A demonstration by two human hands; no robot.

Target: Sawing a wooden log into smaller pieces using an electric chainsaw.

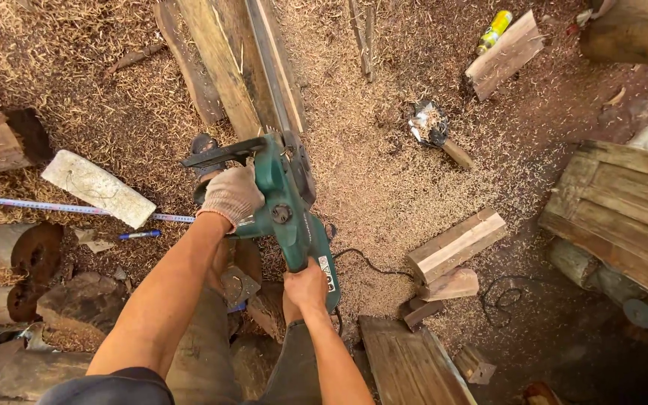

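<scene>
Green electric chainsaw (pixel 288 206) at centre, over the planks (pixel 241 67) on the sawdust floor (pixel 384 172). Gloved left hand (pixel 231 193) fingers clamped on front handle; bare right hand (pixel 306 289) fingers clamped on rear grip. Tape measure (pixel 54 206) lies left.

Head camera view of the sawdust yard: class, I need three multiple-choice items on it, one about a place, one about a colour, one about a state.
1. Where is the blue measuring tape?
A. left of the saw
B. right of the saw
C. on the saw

2. What colour is the electric chainsaw's plastic body?
A. red
B. green
C. yellow

3. How is the left hand covered?
A. bare
B. bandaged
C. knit work glove

Answers:
1 A, it stretches along the left ground.
2 B, its casing is green.
3 C, the right hand is bare by contrast.
</scene>
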